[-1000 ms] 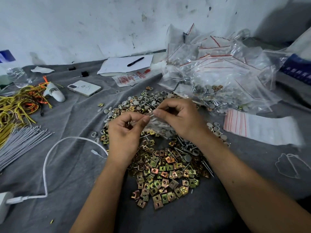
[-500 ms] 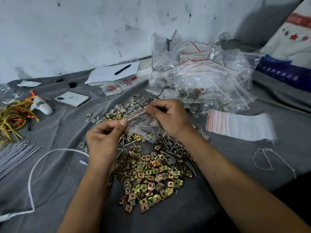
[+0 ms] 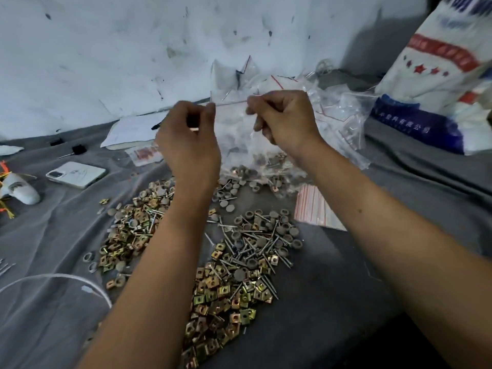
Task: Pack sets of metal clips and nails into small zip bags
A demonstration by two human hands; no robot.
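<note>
Zip bag [image 3: 231, 121], clear with red seal line, held up above the heap, stretched between both hands. Left hand [image 3: 190, 145] pinching the bag's left top corner; right hand [image 3: 283, 121] pinching the right. Below on grey cloth [image 3: 346, 288]: clips [image 3: 223, 296], nails [image 3: 255, 249], round caps [image 3: 282, 230]. Behind: pile of filled bags [image 3: 335, 115]. Right of the heap: flat empty bags [image 3: 314, 209]. Left: phone [image 3: 76, 174].

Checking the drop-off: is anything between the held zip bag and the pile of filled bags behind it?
Nothing visible. Left hand and right hand pinch the zip bag right in front of the pile of filled bags.
</note>
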